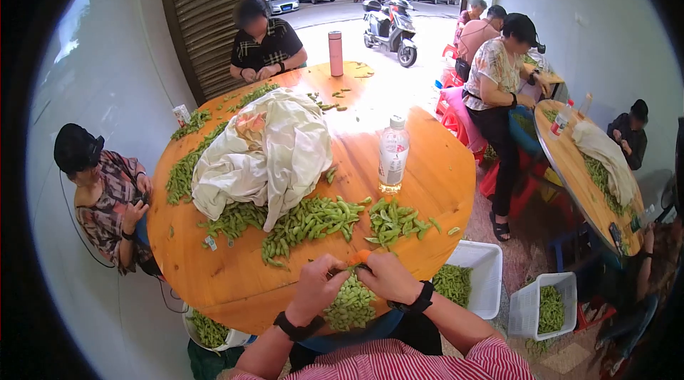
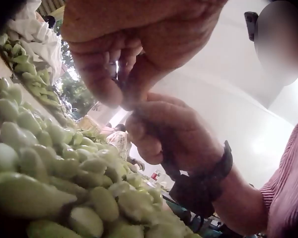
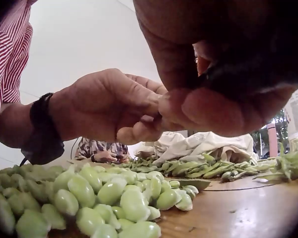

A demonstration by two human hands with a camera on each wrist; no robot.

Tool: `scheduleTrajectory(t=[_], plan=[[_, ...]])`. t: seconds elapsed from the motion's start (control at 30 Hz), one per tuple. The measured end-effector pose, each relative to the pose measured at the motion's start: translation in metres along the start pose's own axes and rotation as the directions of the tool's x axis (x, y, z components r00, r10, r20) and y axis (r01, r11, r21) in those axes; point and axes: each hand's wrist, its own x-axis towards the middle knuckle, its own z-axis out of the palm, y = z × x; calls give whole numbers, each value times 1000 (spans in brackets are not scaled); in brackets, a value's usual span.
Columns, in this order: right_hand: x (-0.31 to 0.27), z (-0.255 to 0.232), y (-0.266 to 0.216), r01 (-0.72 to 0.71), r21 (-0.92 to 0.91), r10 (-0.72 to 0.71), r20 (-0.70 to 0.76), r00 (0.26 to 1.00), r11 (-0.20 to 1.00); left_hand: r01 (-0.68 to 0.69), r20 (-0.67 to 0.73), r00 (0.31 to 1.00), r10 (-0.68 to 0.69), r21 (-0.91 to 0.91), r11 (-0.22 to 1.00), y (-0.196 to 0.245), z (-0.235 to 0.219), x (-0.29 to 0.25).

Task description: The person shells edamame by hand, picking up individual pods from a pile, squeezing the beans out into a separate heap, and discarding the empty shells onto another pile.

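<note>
Just over the table's near edge, the left hand (image 1: 318, 287) and right hand (image 1: 390, 279) meet, fingers curled and fingertips pinching. Between them shows a bit of green, apparently a pod, mostly hidden by the fingers. Something orange (image 1: 360, 257) is by the right fingers. Below the hands lies a heap of shelled green beans (image 1: 349, 305), also large in the left wrist view (image 2: 94, 188) and right wrist view (image 3: 109, 198). Unshelled pods (image 1: 313, 223) are piled beyond the hands, with a smaller pile (image 1: 395, 223) to the right.
A white cloth bundle (image 1: 263, 152), a bottle (image 1: 393, 155) and a pink flask (image 1: 335, 54) stand or lie on the wooden table (image 1: 214, 273). Two people sit around it. White baskets (image 1: 488, 273) with green contents are on the floor at right; more people are at another table (image 1: 570, 145).
</note>
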Motion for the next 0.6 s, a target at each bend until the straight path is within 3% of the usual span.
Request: scheduleTrajectory(t=[0.23,0.37,0.43,0.6], plan=[[-1,-1,0,-41,54,41,15,999,998,57,27,998,-55,-60,997,-3,0,1],[1,-5,-15,-57,-48,58,18,998,997,79,49,996,-74,-121,989,-7,0,1],[3,-2,-17,-65,-111,67,20,998,992,-18,26,1000,17,53,998,0,-1,0],[5,7,-25,-102,-223,112,33,993,970,-149,21,989,148,86,985,-5,-7,-4]])
